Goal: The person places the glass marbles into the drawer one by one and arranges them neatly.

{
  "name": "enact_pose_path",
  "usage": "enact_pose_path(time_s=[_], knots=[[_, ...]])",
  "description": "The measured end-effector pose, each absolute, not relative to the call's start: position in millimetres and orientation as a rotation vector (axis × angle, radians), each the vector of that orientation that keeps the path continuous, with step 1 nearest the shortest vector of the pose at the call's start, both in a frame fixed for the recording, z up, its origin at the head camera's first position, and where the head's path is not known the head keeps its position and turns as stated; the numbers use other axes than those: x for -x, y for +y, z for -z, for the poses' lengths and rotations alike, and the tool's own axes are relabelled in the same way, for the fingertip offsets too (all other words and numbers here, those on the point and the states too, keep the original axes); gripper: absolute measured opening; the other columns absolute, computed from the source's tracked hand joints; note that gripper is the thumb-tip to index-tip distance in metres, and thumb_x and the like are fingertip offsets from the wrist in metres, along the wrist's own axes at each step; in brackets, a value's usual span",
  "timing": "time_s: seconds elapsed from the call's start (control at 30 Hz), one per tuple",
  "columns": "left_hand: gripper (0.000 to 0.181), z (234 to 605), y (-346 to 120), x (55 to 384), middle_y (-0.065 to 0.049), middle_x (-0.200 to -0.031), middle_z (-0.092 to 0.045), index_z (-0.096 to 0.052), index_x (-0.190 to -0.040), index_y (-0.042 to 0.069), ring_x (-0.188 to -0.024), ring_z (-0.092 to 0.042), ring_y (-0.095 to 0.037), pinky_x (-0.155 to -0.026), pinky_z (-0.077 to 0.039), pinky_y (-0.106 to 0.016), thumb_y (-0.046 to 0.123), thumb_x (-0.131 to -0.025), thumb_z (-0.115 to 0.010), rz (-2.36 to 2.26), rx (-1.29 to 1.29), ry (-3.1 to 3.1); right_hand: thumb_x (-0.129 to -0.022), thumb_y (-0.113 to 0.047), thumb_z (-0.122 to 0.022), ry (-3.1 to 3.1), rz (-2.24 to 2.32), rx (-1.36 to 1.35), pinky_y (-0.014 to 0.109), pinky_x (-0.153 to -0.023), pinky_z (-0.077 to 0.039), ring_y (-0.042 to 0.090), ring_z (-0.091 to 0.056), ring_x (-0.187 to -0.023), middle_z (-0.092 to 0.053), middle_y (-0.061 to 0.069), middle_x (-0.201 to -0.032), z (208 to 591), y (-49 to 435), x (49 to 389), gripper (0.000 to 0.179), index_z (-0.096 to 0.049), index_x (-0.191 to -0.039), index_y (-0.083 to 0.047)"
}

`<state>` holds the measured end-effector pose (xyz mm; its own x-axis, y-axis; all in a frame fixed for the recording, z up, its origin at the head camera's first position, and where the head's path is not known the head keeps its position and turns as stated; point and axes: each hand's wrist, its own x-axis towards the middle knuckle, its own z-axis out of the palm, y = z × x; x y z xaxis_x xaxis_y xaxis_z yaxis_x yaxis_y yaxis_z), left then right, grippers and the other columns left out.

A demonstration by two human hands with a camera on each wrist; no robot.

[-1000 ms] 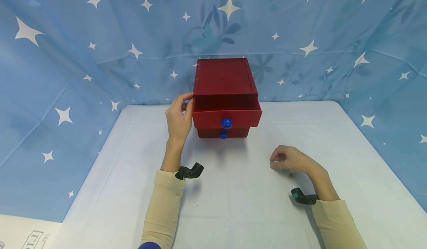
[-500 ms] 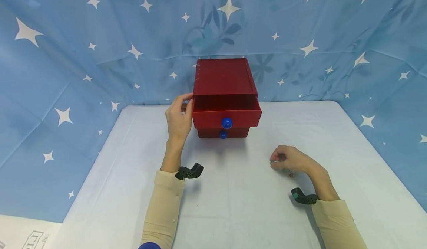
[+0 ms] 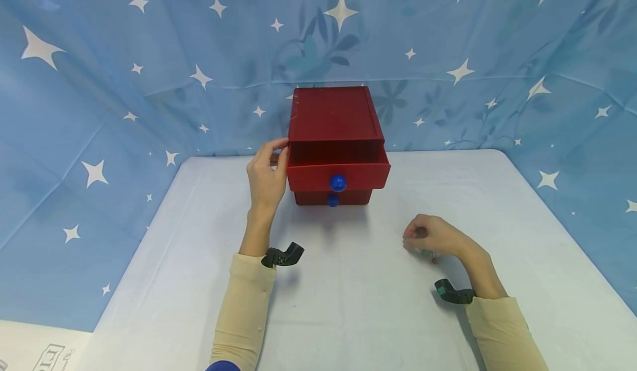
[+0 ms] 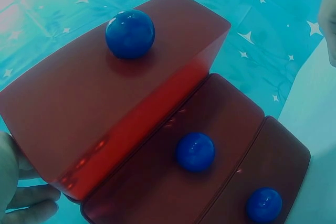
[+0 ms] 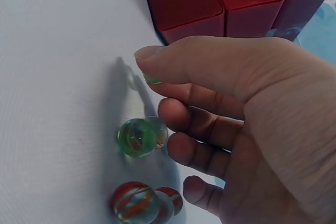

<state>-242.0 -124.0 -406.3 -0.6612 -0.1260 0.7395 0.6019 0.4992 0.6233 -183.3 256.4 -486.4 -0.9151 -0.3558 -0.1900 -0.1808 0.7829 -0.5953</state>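
Note:
A red drawer cabinet (image 3: 332, 114) stands near the table's back edge, its top drawer (image 3: 312, 178) pulled out and its lower drawers closed. Each drawer front carries a blue knob (image 4: 130, 34). Thumb and fingertips of my left hand (image 3: 266, 180) touch the cabinet's left side by its front corner. To the right, my right hand (image 3: 435, 236) pinches a greenish glass marble (image 5: 153, 80) between thumb and index finger, mostly hidden. Under its other fingers lie a green marble (image 5: 136, 138), a clear one (image 5: 159, 131) and a red-striped one (image 5: 134, 203), with more partly hidden beside them.
A white cloth covers the table (image 3: 343, 310). Behind it hangs a blue star-patterned curtain (image 3: 239, 56). Both wrists wear small black cameras. A blue round thing (image 3: 223, 365) shows at the bottom edge by the left sleeve.
My right hand has risen very slightly, and less of the pinched marble shows in the head view. The left hand and the cabinet stay in place.

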Motion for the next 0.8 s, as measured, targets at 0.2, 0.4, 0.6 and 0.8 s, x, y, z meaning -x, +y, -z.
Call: enact_pose_path(time_s=[0.2,0.4,0.6,0.8], knots=[[0.023,406.7,-123.7,242.7,-0.014,-0.113,-0.073,-0.069,-0.118,0.002,-0.079,-0.072,-0.025,-0.080,-0.062,-0.036,0.012,-0.100,-0.061,1.202,0.401,-1.970,-0.088,-0.021,-0.075,2.703,0.843,0.418,0.031,-0.076,-0.052,0.017,-0.057,-0.085,-0.067,0.001,-0.093,484.8,257.4,183.8,0.018,-0.068,-0.100,-0.010],[0.022,407.6,-124.1,242.9,-0.014,-0.113,-0.073,-0.069,-0.117,0.001,-0.078,-0.072,-0.025,-0.079,-0.062,-0.035,0.012,-0.100,-0.061,1.190,0.402,-1.968,-0.088,-0.020,-0.074,2.708,0.849,0.428,0.031,-0.075,-0.052,0.017,-0.056,-0.084,-0.066,0.001,-0.092,483.3,258.1,183.7,0.018,-0.068,-0.101,-0.010],[0.023,407.4,-124.2,242.8,-0.014,-0.114,-0.073,-0.069,-0.119,0.002,-0.079,-0.072,-0.025,-0.080,-0.062,-0.035,0.013,-0.100,-0.061,1.189,0.401,-1.976,-0.088,-0.020,-0.074,2.716,0.854,0.431,0.031,-0.074,-0.051,0.017,-0.055,-0.084,-0.065,0.001,-0.092,482.3,258.1,183.5,0.017,-0.069,-0.101,-0.010],[0.023,407.2,-124.1,242.5,-0.015,-0.113,-0.073,-0.069,-0.118,0.001,-0.079,-0.072,-0.025,-0.080,-0.062,-0.035,0.012,-0.099,-0.061,1.196,0.403,-1.973,-0.088,-0.021,-0.074,2.718,0.850,0.428,0.031,-0.074,-0.051,0.017,-0.055,-0.084,-0.065,0.001,-0.092,481.0,257.2,182.9,0.018,-0.069,-0.102,-0.010]])
